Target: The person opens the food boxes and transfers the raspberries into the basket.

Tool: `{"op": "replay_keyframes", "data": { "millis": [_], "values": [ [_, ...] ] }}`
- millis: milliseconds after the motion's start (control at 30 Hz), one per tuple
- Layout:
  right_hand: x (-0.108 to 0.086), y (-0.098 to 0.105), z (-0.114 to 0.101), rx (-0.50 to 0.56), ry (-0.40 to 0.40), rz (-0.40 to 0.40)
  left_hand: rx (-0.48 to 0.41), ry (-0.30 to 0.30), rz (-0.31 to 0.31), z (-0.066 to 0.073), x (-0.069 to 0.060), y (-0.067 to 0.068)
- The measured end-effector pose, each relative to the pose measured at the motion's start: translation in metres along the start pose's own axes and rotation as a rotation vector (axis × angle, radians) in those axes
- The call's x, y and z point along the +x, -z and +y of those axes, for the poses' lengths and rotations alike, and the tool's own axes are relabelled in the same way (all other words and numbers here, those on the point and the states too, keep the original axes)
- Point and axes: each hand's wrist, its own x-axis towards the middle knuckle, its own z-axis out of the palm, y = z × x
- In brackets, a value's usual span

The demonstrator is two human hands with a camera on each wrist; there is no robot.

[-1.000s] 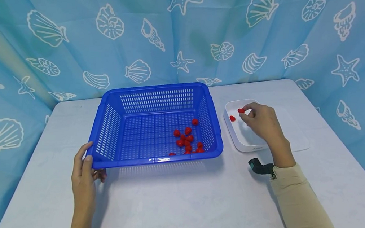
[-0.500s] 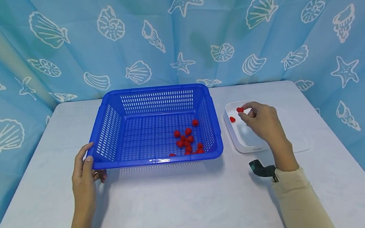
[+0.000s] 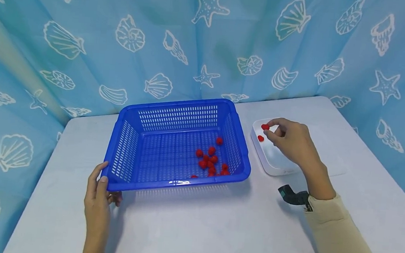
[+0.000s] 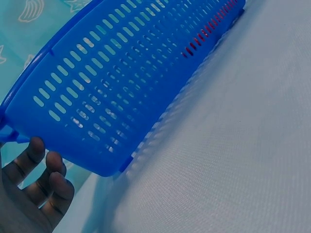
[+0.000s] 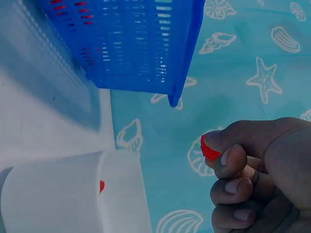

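My right hand [image 3: 295, 144] pinches a red raspberry [image 3: 265, 127] between thumb and forefinger, over a low white container [image 3: 272, 171]. In the right wrist view the raspberry [image 5: 208, 148] shows at the fingertips, the other fingers curled below it. A second raspberry [image 3: 261, 138] lies inside the white container. My left hand [image 3: 97, 201] holds the near left corner of a blue slotted plastic basket [image 3: 168, 187]. In the left wrist view several fingertips [image 4: 59, 187] sit below the basket's rim. Several raspberries [image 3: 202, 164] lie in the right part of the basket.
A white-covered table [image 3: 193, 226] bears both containers, with the white one right of the basket. A blue seashell-patterned curtain [image 3: 203, 34] hangs behind and at the sides. A black wrist camera [image 3: 293, 195] juts out beside the right wrist.
The pinched raspberry has shifted slightly left relative to the white container, along with my right hand. My left hand keeps its hold on the basket corner. The head view has tilted a little.
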Motion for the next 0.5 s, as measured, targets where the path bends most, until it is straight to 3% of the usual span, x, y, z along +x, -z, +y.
{"op": "replay_keyframes", "data": {
  "millis": [500],
  "values": [
    [-0.006, 0.003, -0.013, 0.015, 0.085, 0.024, 0.023, 0.031, -0.002, 0.007, 0.003, -0.002]
  ]
}}
